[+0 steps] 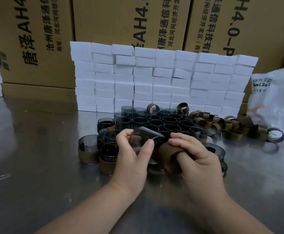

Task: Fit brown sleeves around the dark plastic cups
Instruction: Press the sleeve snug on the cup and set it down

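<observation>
Smoky, see-through dark plastic cup (145, 138), smooth and cylindrical, tilted on its side above the brushed-metal table (36, 149), pinched between thumb and fingers of the left hand (131, 159). Just beside it, matte brown sleeve (167, 153), a curled ring, gripped by the right hand (195, 156), lower edge hidden. Behind, bare cups (154, 121) packed upright; to the right, loose sleeves (222, 125); beyond, white foam blocks (154, 78).

The shiny metal table (28, 149) carries a wall of stacked white foam blocks (154, 78). Directly in front of the wall stand bare dark cups (154, 122), rims up and packed close. Before the wall's right end lies a loose heap of brown sleeves (230, 127). Right of the wall slumps a white plastic bag (276, 98). Farther out from the wall's left end stand sleeved cups (88, 149).
</observation>
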